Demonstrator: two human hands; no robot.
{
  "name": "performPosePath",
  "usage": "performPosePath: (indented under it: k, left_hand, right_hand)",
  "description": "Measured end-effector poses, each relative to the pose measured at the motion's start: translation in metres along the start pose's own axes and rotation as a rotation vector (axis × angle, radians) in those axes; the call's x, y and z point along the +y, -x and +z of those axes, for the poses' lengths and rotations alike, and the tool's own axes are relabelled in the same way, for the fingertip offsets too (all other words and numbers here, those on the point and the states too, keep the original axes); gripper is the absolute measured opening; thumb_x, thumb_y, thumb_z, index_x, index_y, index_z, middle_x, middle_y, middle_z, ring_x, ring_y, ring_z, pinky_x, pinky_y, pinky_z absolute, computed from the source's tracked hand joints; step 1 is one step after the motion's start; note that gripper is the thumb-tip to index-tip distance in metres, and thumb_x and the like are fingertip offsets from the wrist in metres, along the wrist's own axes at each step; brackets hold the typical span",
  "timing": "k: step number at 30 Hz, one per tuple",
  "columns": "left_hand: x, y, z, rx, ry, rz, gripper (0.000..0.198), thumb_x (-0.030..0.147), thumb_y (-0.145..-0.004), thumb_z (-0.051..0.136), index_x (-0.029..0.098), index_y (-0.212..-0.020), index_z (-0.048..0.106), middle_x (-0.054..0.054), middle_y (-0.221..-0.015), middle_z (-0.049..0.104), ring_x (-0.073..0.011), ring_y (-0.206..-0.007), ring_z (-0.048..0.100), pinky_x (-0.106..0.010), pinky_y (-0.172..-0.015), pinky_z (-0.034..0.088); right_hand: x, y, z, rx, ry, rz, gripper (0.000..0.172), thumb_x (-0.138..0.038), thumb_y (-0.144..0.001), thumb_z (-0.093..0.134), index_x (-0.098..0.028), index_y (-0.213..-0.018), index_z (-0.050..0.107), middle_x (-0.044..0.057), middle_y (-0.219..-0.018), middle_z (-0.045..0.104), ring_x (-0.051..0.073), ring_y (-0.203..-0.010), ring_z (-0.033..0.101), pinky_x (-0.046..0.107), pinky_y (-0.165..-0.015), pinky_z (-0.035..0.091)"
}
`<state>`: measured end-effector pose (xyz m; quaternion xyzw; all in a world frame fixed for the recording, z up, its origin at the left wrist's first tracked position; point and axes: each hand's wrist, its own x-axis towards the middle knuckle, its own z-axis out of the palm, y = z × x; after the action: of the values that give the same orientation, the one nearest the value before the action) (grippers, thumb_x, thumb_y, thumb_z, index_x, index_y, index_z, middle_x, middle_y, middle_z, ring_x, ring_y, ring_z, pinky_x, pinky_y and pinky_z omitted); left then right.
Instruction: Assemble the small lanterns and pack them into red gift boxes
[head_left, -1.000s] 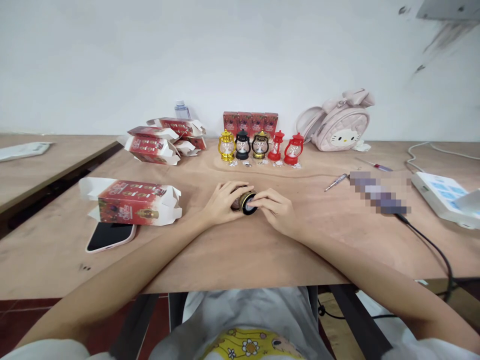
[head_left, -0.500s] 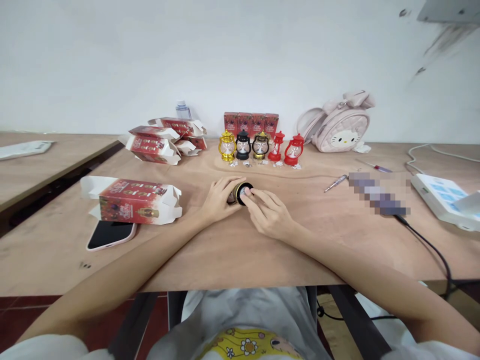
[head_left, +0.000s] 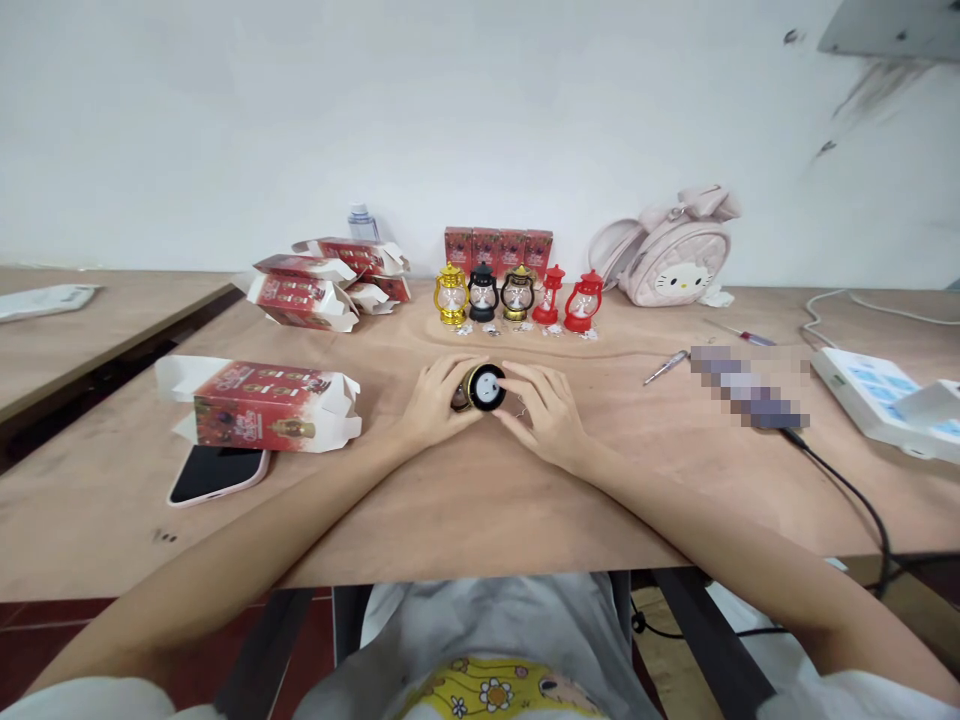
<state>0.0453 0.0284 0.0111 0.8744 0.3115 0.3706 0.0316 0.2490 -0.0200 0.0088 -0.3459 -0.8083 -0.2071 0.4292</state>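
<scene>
A small black and bronze lantern [head_left: 488, 388] lies tilted on its side above the middle of the table, its round base with a pale centre facing me. Wrapped round its body from the left is my left hand [head_left: 442, 402], closed on it. At the base's right edge, my right hand [head_left: 547, 412] has its thumb and forefinger bent against the rim. A thin metal chain or ring shows under the right fingers; its exact form is too small to tell. Behind stand a gold lantern [head_left: 452, 298], a black lantern [head_left: 483, 295], a bronze lantern [head_left: 517, 296] and red lanterns [head_left: 582, 303].
Red boxes [head_left: 486, 245] stand at the wall. Opened cartons [head_left: 300, 290] are piled back left; another carton [head_left: 262, 405] overlaps a phone [head_left: 217, 475]. To the right are a screwdriver [head_left: 752, 338], a metal pen-like tool [head_left: 665, 368], a pink bag [head_left: 675, 260] and a white case [head_left: 885, 400].
My right fingers have drawn back from the middle of the lantern's base to its right edge, uncovering the pale centre. My left hand keeps its hold. The view has shifted slightly.
</scene>
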Motion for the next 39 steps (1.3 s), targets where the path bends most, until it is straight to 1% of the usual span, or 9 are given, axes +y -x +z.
performPosePath:
  k: [5,9,13,17,20,26,30,34,39]
  left_hand:
    - [-0.001,0.001,0.0,-0.037,-0.002,0.036,0.055,0.046,-0.085,0.06,0.02,-0.132,0.05,-0.013,-0.127,0.059,-0.0277,-0.12,0.054,-0.041,-0.099,0.04]
    - [0.0,0.002,0.0,-0.05,-0.066,0.115,0.058,0.051,-0.086,0.057,0.021,-0.134,0.049,-0.014,-0.129,0.059,-0.0282,-0.119,0.055,-0.04,-0.095,0.039]
    - [0.001,0.002,-0.001,-0.079,-0.186,0.198,0.051,0.048,-0.087,0.055,0.024,-0.132,0.053,-0.014,-0.13,0.059,-0.0281,-0.118,0.055,-0.044,-0.098,0.035]
    - [0.0,0.002,0.001,-0.016,-0.236,0.212,0.053,0.042,-0.087,0.057,0.023,-0.136,0.047,-0.014,-0.128,0.062,-0.0277,-0.118,0.056,-0.045,-0.1,0.033]
    - [-0.002,0.003,0.001,0.057,-0.252,0.251,0.059,0.042,-0.086,0.059,0.02,-0.138,0.041,-0.015,-0.127,0.063,-0.0283,-0.118,0.056,-0.045,-0.099,0.033]
    - [-0.001,0.004,0.001,0.119,-0.299,0.218,0.052,0.04,-0.085,0.059,0.024,-0.132,0.044,-0.015,-0.127,0.061,-0.0284,-0.117,0.057,-0.05,-0.1,0.033]
    - [-0.001,0.006,0.001,0.155,-0.363,0.217,0.045,0.04,-0.085,0.061,0.027,-0.126,0.048,-0.014,-0.127,0.061,-0.0278,-0.116,0.057,-0.053,-0.1,0.034]
    - [-0.003,0.007,0.002,0.13,-0.329,0.219,0.04,0.037,-0.086,0.06,0.03,-0.124,0.049,-0.012,-0.129,0.06,-0.0273,-0.116,0.057,-0.054,-0.102,0.034]
    - [-0.003,0.009,0.002,0.119,-0.311,0.234,0.039,0.032,-0.085,0.061,0.031,-0.123,0.05,-0.011,-0.129,0.06,-0.0272,-0.114,0.058,-0.054,-0.102,0.034]
  right_hand:
    - [0.003,0.003,0.0,-0.001,-0.067,-0.015,0.018,-0.029,-0.09,0.06,-0.019,-0.105,0.062,0.013,-0.115,0.066,0.025,-0.104,0.059,0.039,-0.087,0.045]
    - [0.005,0.002,-0.001,0.02,-0.193,-0.068,0.028,-0.032,-0.088,0.062,-0.018,-0.112,0.057,0.014,-0.114,0.066,0.024,-0.103,0.062,0.039,-0.085,0.048]
    - [0.012,0.002,-0.002,0.032,-0.209,-0.172,0.029,-0.022,-0.09,0.055,-0.02,-0.119,0.054,0.011,-0.106,0.07,0.022,-0.099,0.065,0.039,-0.084,0.05]
    - [0.021,0.002,-0.004,-0.059,-0.094,-0.341,0.033,-0.014,-0.091,0.048,-0.02,-0.122,0.057,0.012,-0.113,0.068,0.02,-0.1,0.065,0.037,-0.085,0.054]
    - [0.025,0.003,-0.005,-0.05,-0.009,-0.411,0.033,-0.012,-0.091,0.047,-0.021,-0.12,0.06,0.011,-0.112,0.068,0.019,-0.095,0.067,0.036,-0.085,0.056]
    - [0.03,0.008,-0.001,-0.113,0.022,-0.359,0.027,-0.017,-0.094,0.048,-0.024,-0.117,0.06,0.01,-0.113,0.068,0.019,-0.1,0.067,0.036,-0.086,0.059]
    - [0.034,0.01,0.003,-0.066,-0.006,-0.35,0.019,-0.021,-0.094,0.053,-0.024,-0.111,0.059,0.01,-0.109,0.069,0.019,-0.098,0.068,0.036,-0.085,0.06]
    - [0.035,0.01,0.005,0.022,0.058,-0.403,0.013,-0.021,-0.093,0.055,-0.024,-0.106,0.058,0.009,-0.101,0.07,0.018,-0.089,0.07,0.034,-0.08,0.061]
    - [0.031,0.005,0.003,0.122,0.071,-0.465,0.014,-0.019,-0.091,0.057,-0.023,-0.105,0.057,0.008,-0.096,0.07,0.018,-0.085,0.069,0.034,-0.075,0.061]
